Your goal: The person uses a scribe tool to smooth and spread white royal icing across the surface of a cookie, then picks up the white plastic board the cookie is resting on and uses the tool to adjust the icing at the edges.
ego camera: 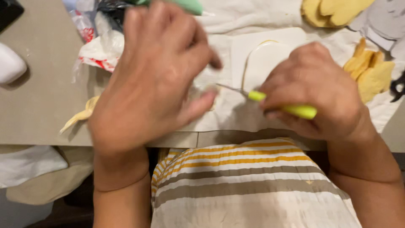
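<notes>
My right hand (314,90) grips a thin tool with a bright yellow-green handle (295,109) and a metal tip (232,88) pointing left over a white cloth (236,114). A strand of pale yellow thread (249,59) loops up from the tip across a white fabric piece (274,46). My left hand (156,76) hovers blurred over the cloth to the left of the tip, fingers spread, thumb close to the metal point. Whether it pinches anything I cannot tell.
Yellow felt shapes (371,71) lie at the right, more (333,10) at the top. Crumpled plastic bags (99,42) sit at the upper left. A pale yellow scrap (80,116) lies at the grey table's (38,93) front edge. A white object (9,63) is at the far left.
</notes>
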